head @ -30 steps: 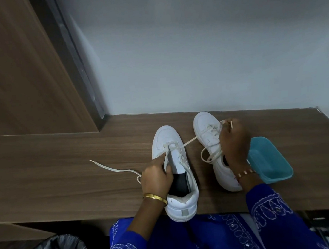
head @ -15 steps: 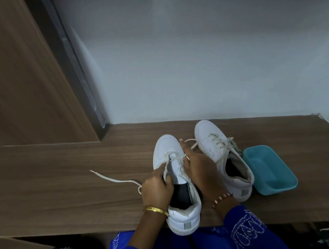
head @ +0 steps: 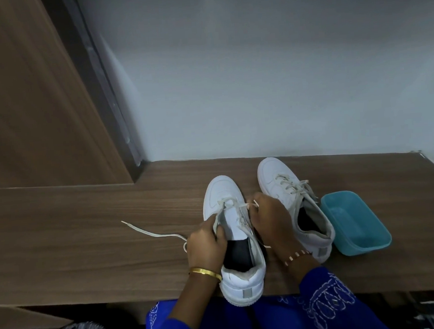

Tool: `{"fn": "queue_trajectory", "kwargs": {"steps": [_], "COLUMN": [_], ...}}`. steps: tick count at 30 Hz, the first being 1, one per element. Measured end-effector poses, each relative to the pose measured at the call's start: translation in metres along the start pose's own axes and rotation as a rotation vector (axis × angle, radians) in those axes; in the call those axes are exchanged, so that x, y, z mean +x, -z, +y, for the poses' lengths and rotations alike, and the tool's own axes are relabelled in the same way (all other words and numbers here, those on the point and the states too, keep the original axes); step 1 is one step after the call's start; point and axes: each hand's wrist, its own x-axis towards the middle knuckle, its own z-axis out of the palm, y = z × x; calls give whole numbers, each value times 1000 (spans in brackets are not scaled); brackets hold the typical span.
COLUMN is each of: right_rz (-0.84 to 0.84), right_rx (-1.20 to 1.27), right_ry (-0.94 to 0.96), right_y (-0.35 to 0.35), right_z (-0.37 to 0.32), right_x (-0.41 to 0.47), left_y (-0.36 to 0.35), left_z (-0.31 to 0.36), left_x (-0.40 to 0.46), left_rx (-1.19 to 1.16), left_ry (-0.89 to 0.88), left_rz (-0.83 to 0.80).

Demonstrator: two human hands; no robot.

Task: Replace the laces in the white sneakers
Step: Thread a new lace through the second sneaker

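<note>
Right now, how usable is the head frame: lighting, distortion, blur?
Head view: dim, bluish, even light with no glare; the wall is soft and featureless. Wide-angle bending bows the wooden counter edge. The near sneaker, both hands and the teal tub read clearly; the lace tip is slightly smeared.

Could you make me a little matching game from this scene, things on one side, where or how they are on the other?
Things:
1. White sneaker with the dark insole
2. White sneaker with laces threaded to the top
3. Teal plastic tub
4. Loose cream lace end

States:
A. Trails across the wooden desk, left of the hands
B. Stands empty at the far right
C. Held between both hands, heel over the desk edge
D. Stands untouched beside the tub

Pairs: 1-C, 2-D, 3-B, 4-A
</note>
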Motion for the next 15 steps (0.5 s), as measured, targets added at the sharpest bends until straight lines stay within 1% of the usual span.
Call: {"fn": "queue_trajectory", "kwargs": {"steps": [4,6,7,11,13,15], "right_rz": [-98,-128,-133,-235,-264,-233], "right_rx": [278,436,472,440,458,497], "right_ry": [-108,-90,-66,32,14,-40], "right_y": [16,22,22,7,-3,-11], "right_z": [-10,-19,-23,-33,-31,-28], "right_x": [3,5,6,5,2,-2], "left_y": [0,-1,-1,3,6,7], "left_z": [-1,-2,-3,-4,-6,-10], "left_x": [-2,-2,-2,-3,-2,0], "left_rx": [-125,-163,-177,-253,-320,-401], "left_ry": [92,122,129,150,169,209], "left_rz": [81,86,85,71,52,17]}}
